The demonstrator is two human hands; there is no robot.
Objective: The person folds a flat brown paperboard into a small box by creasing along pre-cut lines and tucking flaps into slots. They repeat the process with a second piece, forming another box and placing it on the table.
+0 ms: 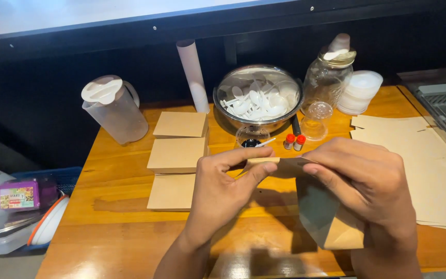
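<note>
Three folded brown boxes (178,155) lie finished in a column on the wooden table (114,237); a stack of flat sheets (429,165) remains at your right. Your left hand (223,188) and right hand (365,183) are both clamped on one brown paper piece (331,222), held above the table's near edge. Its pinched top edge runs left to right; the body hangs downward, seemingly part-folded.

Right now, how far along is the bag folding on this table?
Three folded brown paper bags already lie in a column on the wooden table. The left hand and right hand pinch the top edge of another paper bag, mid-fold. A stack of flat brown paper sheets waits at the right.
</note>
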